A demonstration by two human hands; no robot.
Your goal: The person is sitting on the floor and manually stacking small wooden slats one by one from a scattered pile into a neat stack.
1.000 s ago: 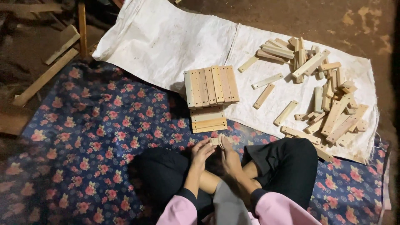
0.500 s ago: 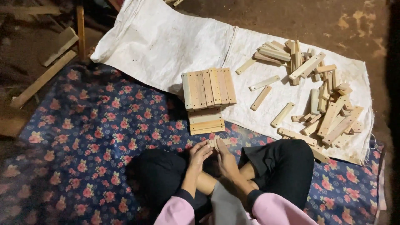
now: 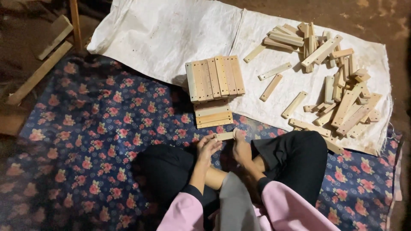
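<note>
A: Where is the small wooden block (image 3: 224, 136)?
B: Between both hands, low in the middle of the head view, just above the crossed legs. The left hand (image 3: 208, 146) pinches its 9 o'clock end, and the right hand (image 3: 240, 147) closes on its 3 o'clock end.
A: How will it handle?
B: Light and stiff, I judge; dry wood, not slippery. Holding it by the ends suits it.
A: What lies around it?
B: At 12 o'clock, a neat stack of slats (image 3: 214, 79) on the white sack (image 3: 162, 34). At 2 o'clock, a loose pile of slats (image 3: 338, 81). Underneath, a floral blanket (image 3: 85, 128).
</note>
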